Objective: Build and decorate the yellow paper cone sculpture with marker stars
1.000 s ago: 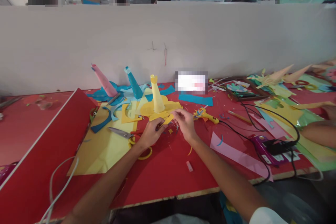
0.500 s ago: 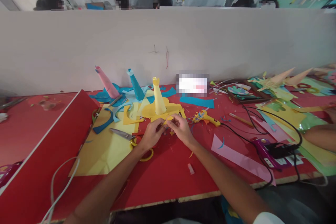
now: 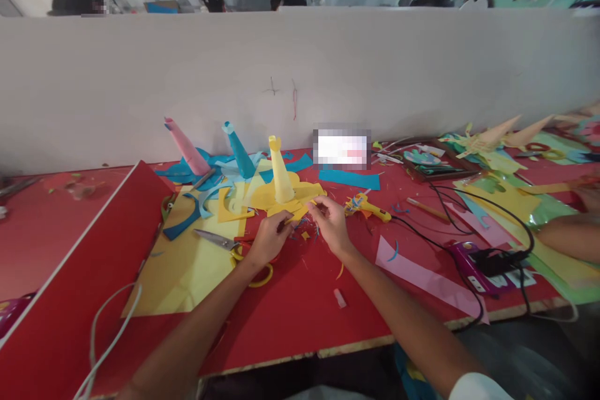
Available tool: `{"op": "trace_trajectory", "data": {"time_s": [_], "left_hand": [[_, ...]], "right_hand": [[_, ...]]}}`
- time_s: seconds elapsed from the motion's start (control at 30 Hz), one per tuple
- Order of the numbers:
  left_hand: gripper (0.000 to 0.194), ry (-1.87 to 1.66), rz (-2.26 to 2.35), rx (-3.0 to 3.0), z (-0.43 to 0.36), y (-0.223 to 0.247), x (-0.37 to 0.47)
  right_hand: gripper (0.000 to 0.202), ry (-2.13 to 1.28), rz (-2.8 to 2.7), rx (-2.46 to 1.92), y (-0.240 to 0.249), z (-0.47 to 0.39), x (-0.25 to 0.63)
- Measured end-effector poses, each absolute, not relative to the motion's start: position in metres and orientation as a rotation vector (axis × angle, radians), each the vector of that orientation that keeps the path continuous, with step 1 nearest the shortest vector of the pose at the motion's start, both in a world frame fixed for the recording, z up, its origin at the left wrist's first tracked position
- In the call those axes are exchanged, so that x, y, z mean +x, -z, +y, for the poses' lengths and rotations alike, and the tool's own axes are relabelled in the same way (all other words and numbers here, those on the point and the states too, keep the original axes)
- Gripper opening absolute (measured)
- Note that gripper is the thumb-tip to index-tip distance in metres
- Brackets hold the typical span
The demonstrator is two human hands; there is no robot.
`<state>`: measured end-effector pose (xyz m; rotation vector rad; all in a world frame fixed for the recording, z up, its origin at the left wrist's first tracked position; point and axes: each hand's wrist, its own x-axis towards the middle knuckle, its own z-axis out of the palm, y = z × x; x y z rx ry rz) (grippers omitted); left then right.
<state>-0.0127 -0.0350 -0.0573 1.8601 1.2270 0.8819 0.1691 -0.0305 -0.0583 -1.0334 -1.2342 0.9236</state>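
Observation:
A small yellow strip (image 3: pixel 300 213) is stretched between my two hands, low over the red table. My left hand (image 3: pixel 270 239) pinches its left end, and my right hand (image 3: pixel 330 224) grips the right end with fingertips. Just behind them stands a pale yellow cone (image 3: pixel 282 178) on a flat yellow cut-out (image 3: pixel 262 196). A blue cone (image 3: pixel 240 153) and a pink cone (image 3: pixel 186 147) lean farther left. Beside my left wrist lie scissors (image 3: pixel 216 239) with yellow and red handles, partly hidden by my arm. To the right of my right hand rests a yellow glue gun (image 3: pixel 372 207).
Yellow sheets (image 3: pixel 180 275) lie at left, near a raised red partition (image 3: pixel 89 256). On the right are a pink strip (image 3: pixel 429 281), a purple power strip (image 3: pixel 473 269) with black cables and a tray (image 3: pixel 438 169) of scraps. Another person's arm (image 3: pixel 569 236) reaches in at far right.
My hands have moved slightly apart, showing more of the yellow strip between them. The view has shifted a little; the cones and tools stay in place.

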Motion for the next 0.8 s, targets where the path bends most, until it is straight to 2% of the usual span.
{"op": "trace_trajectory", "data": {"time_s": [0.27,0.47,0.8], "left_hand": [[0.036,-1.007,1.213,1.812,-0.035,0.057,-0.016],[0.033,-0.918,1.154,1.857,-0.037,0.052,-0.013],[0.029,-0.904,1.179,1.878,-0.036,0.054,-0.014]], "right_hand": [[0.041,-1.03,-1.283,-1.004,0.064,-0.03,0.162],[0.048,-0.981,-1.34,-1.004,0.069,-0.03,0.161],[0.042,-1.046,-1.304,-0.983,0.063,-0.03,0.166]]}}
